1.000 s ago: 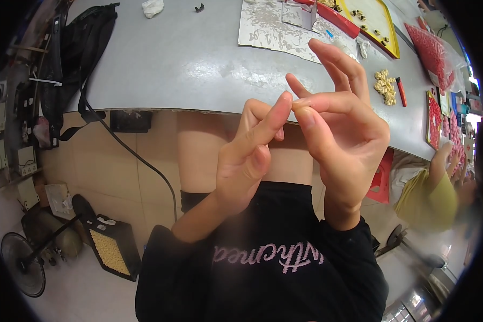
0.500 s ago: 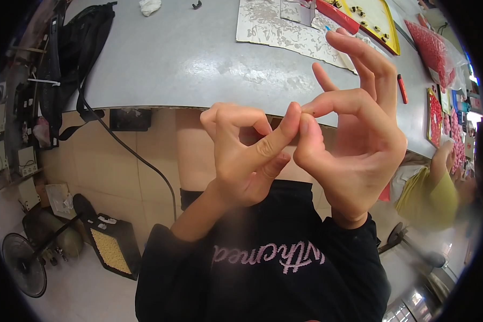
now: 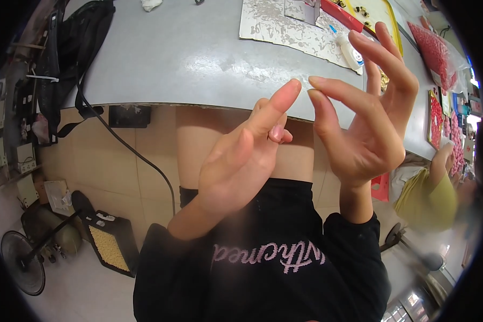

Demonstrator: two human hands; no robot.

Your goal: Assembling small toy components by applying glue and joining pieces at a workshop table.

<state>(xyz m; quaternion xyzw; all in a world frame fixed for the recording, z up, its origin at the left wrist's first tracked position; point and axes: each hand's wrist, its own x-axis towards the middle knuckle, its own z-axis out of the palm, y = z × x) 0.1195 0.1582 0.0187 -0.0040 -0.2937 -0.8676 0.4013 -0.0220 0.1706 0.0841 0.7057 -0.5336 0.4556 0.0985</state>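
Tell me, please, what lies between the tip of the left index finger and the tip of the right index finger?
Nothing. In the head view, the left hand and the right hand stand apart, and only the grey table shows through the small gap between their fingertips.

wide bare stretch of grey table (image 3: pixel 188 53) ahead, open for passage. blocked at far right by patterned sheet (image 3: pixel 290 24), red tray (image 3: pixel 342 13) and red packets (image 3: pixel 434 51). black bag (image 3: pixel 78 48) and cable (image 3: pixel 139 155) crowded the left edge. narrow gap only between left hand (image 3: pixel 241 155) and right hand (image 3: pixel 365 118), fingertips near, apart.
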